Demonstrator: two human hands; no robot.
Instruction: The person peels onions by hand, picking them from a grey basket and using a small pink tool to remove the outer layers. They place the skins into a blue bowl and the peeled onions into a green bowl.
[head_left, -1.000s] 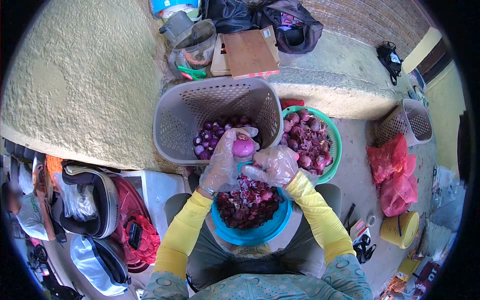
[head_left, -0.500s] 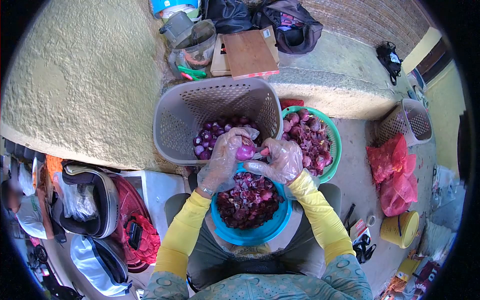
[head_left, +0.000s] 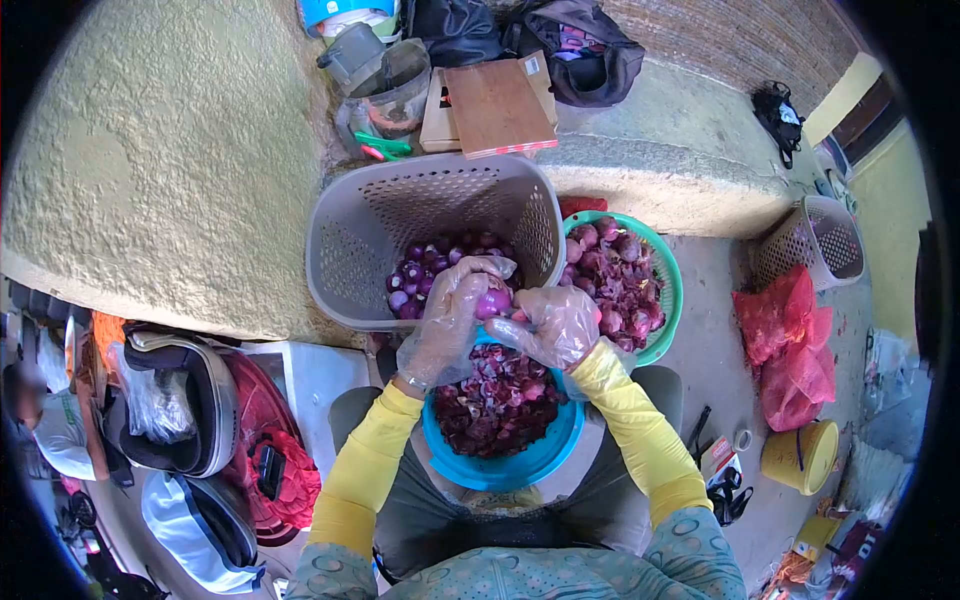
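My left hand (head_left: pixel 448 318), in a clear plastic glove, is closed round a red onion (head_left: pixel 493 301) with shiny purple skin. Close beside the onion is my gloved right hand (head_left: pixel 556 322), its fingers curled; a small pinkish bit shows at the fingertips, too hidden to name. Both hands hover over the near rim of a grey perforated basket (head_left: pixel 345 225) with peeled onions (head_left: pixel 412 272) in the bottom. Below them, between my knees, a blue basin (head_left: pixel 573 432) holds onion skins (head_left: pixel 495 410).
On the right stands a green colander (head_left: pixel 676 290) of unpeeled onions and loose skins. Farther right are red mesh bags (head_left: pixel 795 360), a yellow bucket (head_left: pixel 800 457) and another basket (head_left: pixel 838 240). A wooden board (head_left: pixel 500 105) lies on the ledge ahead. A helmet (head_left: pixel 215 400) sits left.
My right hand has turned and shifted slightly left, its fingers drawing in closer to the onion. The left hand keeps hold of the onion in nearly the same place.
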